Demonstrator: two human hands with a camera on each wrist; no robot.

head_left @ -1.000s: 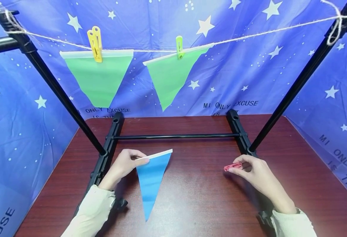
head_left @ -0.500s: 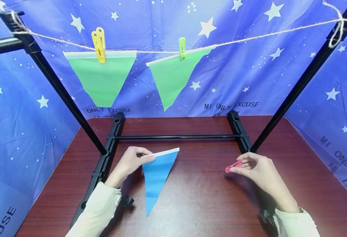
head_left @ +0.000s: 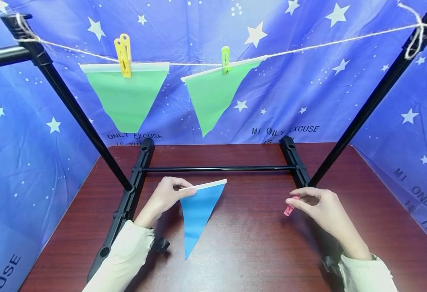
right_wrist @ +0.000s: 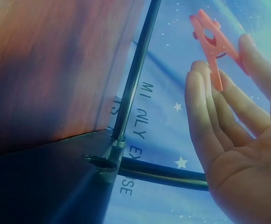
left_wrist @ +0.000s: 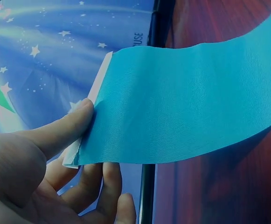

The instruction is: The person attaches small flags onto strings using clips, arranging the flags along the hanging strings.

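Observation:
My left hand (head_left: 167, 197) pinches the white top edge of a blue triangular pennant (head_left: 199, 215) between thumb and fingers, near its left corner. The pennant hangs point down over the table; in the left wrist view its cloth (left_wrist: 182, 102) curves away from the thumb. On the right, my right hand (head_left: 321, 209) holds a small red clothespin (head_left: 290, 207) by its handle ends. In the right wrist view the clothespin (right_wrist: 213, 44) sits between thumb and fingers with its nose pointing away from the palm.
Two green pennants (head_left: 126, 97) (head_left: 213, 93) hang from a string (head_left: 326, 44), one under a yellow clothespin (head_left: 124, 56), one under a lime-green clothespin (head_left: 225, 61). Black frame posts (head_left: 75, 109) carry the string. A crossbar (head_left: 217, 168) spans the reddish-brown table (head_left: 250, 243); starry blue cloth (head_left: 290, 89) surrounds it.
My left hand has moved right and slightly away with the blue pennant. In my right hand the red clothespin has turned from nearly level to nose pointing down-left.

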